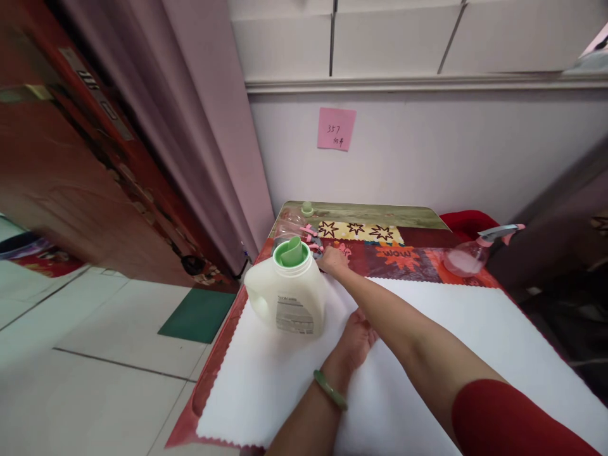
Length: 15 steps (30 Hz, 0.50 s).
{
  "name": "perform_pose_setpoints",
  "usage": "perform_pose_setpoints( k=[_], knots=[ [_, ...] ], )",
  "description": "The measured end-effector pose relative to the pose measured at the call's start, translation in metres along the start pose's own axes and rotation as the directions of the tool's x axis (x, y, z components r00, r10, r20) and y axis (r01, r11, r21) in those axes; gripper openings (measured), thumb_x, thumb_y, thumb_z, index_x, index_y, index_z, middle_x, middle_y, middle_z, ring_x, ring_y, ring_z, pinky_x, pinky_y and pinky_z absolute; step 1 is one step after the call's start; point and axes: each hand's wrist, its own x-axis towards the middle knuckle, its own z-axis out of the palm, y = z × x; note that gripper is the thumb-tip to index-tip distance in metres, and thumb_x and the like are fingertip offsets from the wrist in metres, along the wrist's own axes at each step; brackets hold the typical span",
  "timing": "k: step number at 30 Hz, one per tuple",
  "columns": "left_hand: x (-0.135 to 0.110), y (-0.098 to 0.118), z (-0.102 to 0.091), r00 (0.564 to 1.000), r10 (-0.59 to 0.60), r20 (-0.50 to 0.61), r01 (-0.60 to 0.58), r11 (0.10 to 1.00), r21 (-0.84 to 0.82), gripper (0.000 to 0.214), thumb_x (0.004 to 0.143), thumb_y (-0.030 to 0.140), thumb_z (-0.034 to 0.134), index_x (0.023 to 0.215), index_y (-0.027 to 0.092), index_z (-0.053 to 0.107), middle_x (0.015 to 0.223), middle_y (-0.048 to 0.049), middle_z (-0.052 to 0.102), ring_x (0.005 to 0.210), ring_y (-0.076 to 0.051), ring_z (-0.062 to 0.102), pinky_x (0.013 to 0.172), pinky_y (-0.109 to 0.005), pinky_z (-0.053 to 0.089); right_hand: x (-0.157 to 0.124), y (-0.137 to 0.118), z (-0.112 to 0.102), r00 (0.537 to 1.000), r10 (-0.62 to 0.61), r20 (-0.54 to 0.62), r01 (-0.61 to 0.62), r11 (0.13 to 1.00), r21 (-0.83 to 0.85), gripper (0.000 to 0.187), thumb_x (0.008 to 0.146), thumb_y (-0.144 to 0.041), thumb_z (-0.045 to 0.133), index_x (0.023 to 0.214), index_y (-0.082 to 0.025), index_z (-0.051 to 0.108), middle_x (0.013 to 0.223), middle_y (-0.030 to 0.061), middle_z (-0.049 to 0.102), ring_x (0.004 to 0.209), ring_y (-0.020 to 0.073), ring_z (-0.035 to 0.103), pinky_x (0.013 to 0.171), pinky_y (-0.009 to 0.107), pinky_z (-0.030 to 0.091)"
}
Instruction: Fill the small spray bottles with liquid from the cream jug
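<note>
My right hand [333, 259] reaches across to the back left of the table, its fingers closed beside pink and grey spray trigger heads [312, 235]. What its fingertips hold is hard to make out. My left hand [357, 339], with a green bangle on the wrist, is low over the white cloth [266, 380], loosely curled and holding nothing visible. My right forearm hides part of its fingers. Left of both hands stands a large cream jug [299, 294], upright, with a green spout in its open neck. Behind the jug is a clear plastic bottle [291, 220], partly hidden.
A spray bottle [465, 258] with pink liquid stands at the table's right. A pale green cap [307, 208] shows at the back left. The patterned red tablecloth [427, 259] lies beneath the white cloth. A wall with a pink note [336, 128] rises behind; a curtain hangs left.
</note>
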Motion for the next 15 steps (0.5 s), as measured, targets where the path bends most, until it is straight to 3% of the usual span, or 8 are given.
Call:
perform_pose_setpoints(
  k=[5,9,15],
  knots=[
    [-0.002,0.001,0.0,1.0,0.011,0.009,-0.011,1.0,0.018,0.036,0.07,0.032,0.086,0.102,0.02,0.076,0.111,-0.016,0.075,0.123,-0.039,0.061,0.103,-0.054,0.046,0.003,0.001,0.002,0.999,0.047,-0.003,-0.047,0.998,0.043,0.037,0.068,-0.036,0.083,0.099,-0.016,0.077,0.108,0.0247,0.073,0.107,0.0432,0.066,0.086,0.051,0.052],
    [-0.001,0.0,-0.001,1.0,0.014,0.002,-0.014,0.999,0.032,0.033,0.071,0.033,0.085,0.1,0.02,0.076,0.111,-0.0154,0.075,0.124,-0.04,0.06,0.103,-0.053,0.045,0.003,0.005,0.002,0.999,0.046,-0.018,-0.044,0.992,0.114,0.026,0.066,-0.03,0.082,0.089,-0.019,0.076,0.099,0.0213,0.073,0.104,0.0412,0.067,0.084,0.049,0.052],
    [0.002,-0.002,-0.006,1.0,-0.002,-0.025,0.002,1.0,0.017,0.041,0.066,0.028,0.088,0.102,0.016,0.073,0.11,-0.0162,0.074,0.115,-0.035,0.065,0.105,-0.053,0.044,-0.008,0.017,-0.006,0.988,-0.108,-0.107,0.139,0.932,0.336,0.028,0.072,-0.036,0.074,0.095,-0.021,0.066,0.092,0.0075,0.074,0.086,0.0247,0.069,0.076,0.034,0.053]
  ],
)
